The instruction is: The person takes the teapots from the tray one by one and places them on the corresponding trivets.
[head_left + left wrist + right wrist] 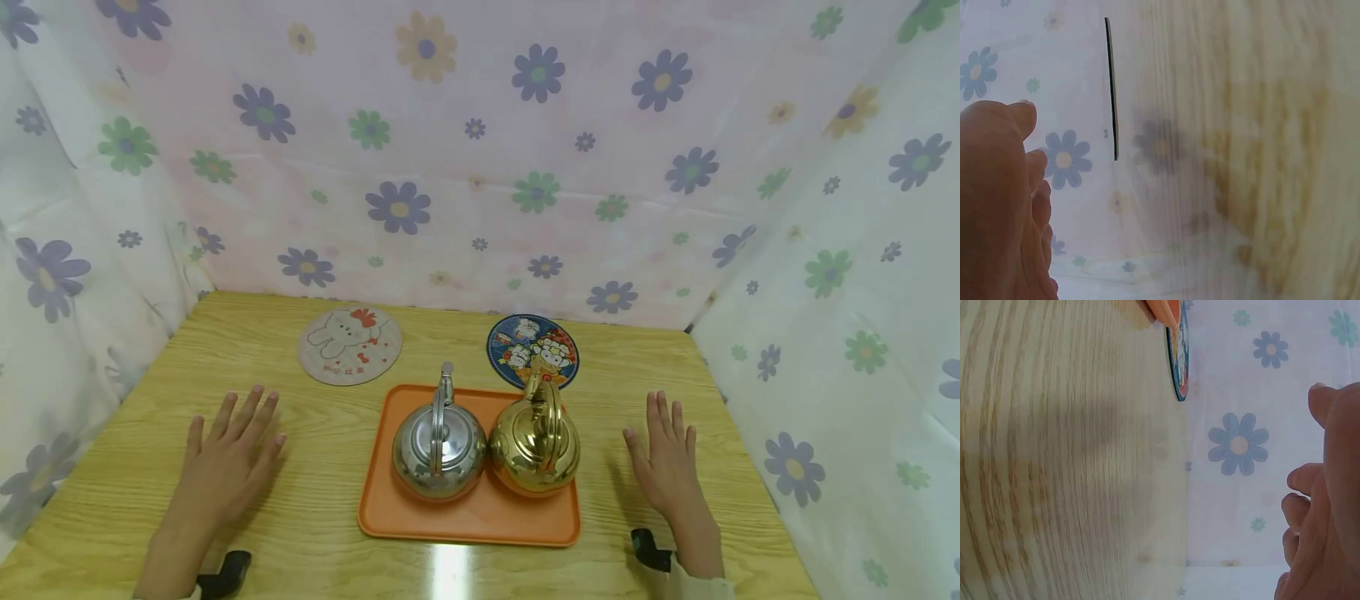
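My left hand (228,467) is at the left of the table, palm down with fingers spread and nothing held. On the other side, my right hand (667,467) has straight fingers and also holds nothing. Between the hands lies an orange tray (465,529) bearing two kettles side by side. The silver kettle (431,467) stands on the tray's left half, its spout pointing to the back. To its right is the gold kettle (525,475), handle up. Each wrist view shows that hand's fingers (1035,181), (1300,506) at the frame's edge, away from the kettles.
Behind the tray, a pale round mat (351,346) with a rabbit picture lies at the left. A dark blue round mat (504,354) with cartoon figures lies at the right, partly overlapped by the gold kettle's spout. Flowered cloth (480,158) encloses the wooden table (315,467) at back and sides.
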Motion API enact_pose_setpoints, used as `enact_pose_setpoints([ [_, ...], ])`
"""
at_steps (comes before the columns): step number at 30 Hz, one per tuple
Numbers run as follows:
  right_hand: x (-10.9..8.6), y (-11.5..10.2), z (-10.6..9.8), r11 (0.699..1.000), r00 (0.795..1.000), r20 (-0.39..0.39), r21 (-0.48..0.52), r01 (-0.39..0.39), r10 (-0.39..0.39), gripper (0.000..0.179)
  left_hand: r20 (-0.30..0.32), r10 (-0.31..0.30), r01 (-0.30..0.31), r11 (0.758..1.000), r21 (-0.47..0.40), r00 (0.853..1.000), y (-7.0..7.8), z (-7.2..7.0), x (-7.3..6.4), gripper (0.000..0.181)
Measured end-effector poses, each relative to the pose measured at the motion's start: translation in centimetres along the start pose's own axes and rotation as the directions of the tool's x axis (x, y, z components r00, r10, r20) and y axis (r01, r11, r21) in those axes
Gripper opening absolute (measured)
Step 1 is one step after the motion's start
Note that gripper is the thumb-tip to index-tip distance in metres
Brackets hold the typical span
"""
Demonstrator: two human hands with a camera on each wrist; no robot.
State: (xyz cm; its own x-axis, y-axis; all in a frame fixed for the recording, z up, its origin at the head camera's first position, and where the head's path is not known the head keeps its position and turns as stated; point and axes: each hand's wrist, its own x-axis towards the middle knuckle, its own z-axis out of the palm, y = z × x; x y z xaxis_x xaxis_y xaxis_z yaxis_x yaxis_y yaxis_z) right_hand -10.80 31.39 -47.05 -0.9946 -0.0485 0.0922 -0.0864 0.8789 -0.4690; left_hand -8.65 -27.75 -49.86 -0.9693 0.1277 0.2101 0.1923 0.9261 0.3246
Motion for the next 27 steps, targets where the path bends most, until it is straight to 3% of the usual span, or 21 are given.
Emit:
enact_pose_setpoints([
  [4,-0.3,-0.4,0.0,1.000,1.000,-0.020,0.015,0.016,-0.015,0.073,0.003,0.016,-0.016,1.000,-0.006,1.000,0.4,0.1,0.0,0.065],
  [13,-1.1,-1.4,1.0,0.992,0.985,-0.143,0.074,0.105,-0.094,0.066,-0.003,0.091,-0.091,0.996,-0.018,0.996,1.2,0.3,0.1,0.065],
  [27,-2.1,-3.9,1.1,0.987,0.982,-0.159,0.104,0.124,-0.107,0.065,0.006,0.131,-0.130,0.991,-0.030,0.991,2.7,0.7,0.5,0.063],
])
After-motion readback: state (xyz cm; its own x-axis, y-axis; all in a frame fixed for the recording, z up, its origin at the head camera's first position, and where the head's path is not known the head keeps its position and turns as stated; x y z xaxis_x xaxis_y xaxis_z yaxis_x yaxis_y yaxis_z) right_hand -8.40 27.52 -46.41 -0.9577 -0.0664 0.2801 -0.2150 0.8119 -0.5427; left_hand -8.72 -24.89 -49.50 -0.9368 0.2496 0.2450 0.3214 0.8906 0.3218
